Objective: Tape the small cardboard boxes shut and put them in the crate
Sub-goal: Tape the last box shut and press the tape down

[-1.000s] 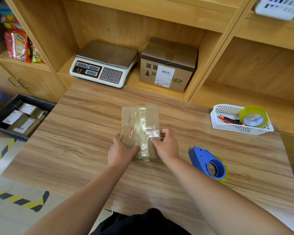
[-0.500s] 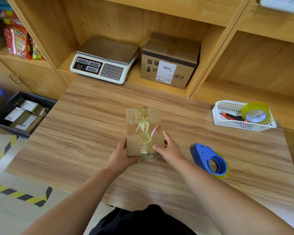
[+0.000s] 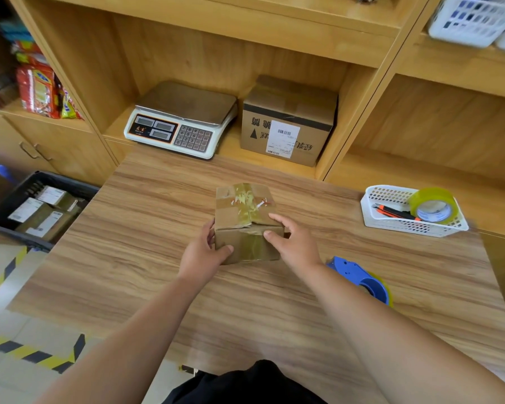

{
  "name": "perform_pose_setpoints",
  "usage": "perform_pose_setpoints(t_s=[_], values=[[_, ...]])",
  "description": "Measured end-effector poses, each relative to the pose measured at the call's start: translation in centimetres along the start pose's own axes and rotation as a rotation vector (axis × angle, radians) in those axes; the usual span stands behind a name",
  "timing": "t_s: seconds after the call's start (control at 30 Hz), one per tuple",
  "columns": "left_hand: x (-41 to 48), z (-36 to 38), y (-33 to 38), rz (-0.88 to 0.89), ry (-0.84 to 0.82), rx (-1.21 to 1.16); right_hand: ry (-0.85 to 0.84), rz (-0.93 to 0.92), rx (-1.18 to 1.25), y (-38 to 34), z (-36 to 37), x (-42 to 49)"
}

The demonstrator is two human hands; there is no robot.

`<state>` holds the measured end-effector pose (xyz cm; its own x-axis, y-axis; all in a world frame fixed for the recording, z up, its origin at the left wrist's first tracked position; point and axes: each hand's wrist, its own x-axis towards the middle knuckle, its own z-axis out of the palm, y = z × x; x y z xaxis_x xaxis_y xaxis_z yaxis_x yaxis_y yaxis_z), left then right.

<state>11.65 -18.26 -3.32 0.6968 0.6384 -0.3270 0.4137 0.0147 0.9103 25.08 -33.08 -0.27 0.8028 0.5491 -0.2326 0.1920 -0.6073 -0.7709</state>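
A small cardboard box (image 3: 239, 209) with clear tape across its top stands in the middle of the wooden table (image 3: 134, 258). My left hand (image 3: 203, 253) grips its left front corner, thumb on the front face. My right hand (image 3: 295, 242) holds its right side, with fingers over the top edge and thumb on the front. A black crate (image 3: 18, 199) holding several labelled boxes sits on the floor to the left of the table. A blue tape dispenser (image 3: 362, 279) lies on the table right of my right arm.
A white basket (image 3: 391, 225) with a tape roll (image 3: 432, 205) and a cutter sits at the table's right rear. A scale (image 3: 181, 121) and a larger carton (image 3: 289, 121) stand in the shelf behind. Hazard-striped floor tape runs at the left.
The box has been tipped upright from lying flat on the table. Both hands shifted from pressing its near end to holding its sides.
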Motion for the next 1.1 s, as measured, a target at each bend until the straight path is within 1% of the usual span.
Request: perform_pose_setpoints(t_s=[0.1, 0.23, 0.5, 0.6, 0.67, 0.77, 0.83, 0.9, 1.1], values=[[0.6, -0.3, 0.7, 0.031, 0.030, -0.014, -0.010, -0.037, -0.017, -1.0, -0.5, 0.3], [0.6, -0.5, 2.1, 0.040, 0.057, -0.053, -0.008, -0.099, -0.152, -2.2, -0.9, 0.6], [0.2, -0.5, 2.7, 0.054, 0.058, -0.039, -0.044, -0.110, -0.222, -2.9, -1.3, 1.2], [0.1, -0.5, 3.0, 0.067, 0.068, -0.021, -0.069, -0.140, -0.265, -3.0, -1.5, 0.7], [0.0, -0.5, 3.2, 0.073, 0.081, -0.014, -0.104, -0.179, -0.358, -3.2, -1.6, 0.3], [0.1, -0.6, 3.4, 0.073, 0.086, -0.021, -0.143, -0.231, -0.577, -3.3, -1.6, -0.1], [0.1, -0.7, 3.5, 0.064, 0.092, -0.010, -0.130, -0.252, -0.714, -3.2, -1.4, -0.1], [0.1, -0.7, 3.5, 0.056, 0.098, 0.000, -0.091, -0.274, -0.794, -3.0, -1.3, 0.0], [0.0, -0.8, 3.8, 0.058, 0.049, 0.021, -0.020, -0.348, -0.769, -3.3, -1.9, 0.2]])
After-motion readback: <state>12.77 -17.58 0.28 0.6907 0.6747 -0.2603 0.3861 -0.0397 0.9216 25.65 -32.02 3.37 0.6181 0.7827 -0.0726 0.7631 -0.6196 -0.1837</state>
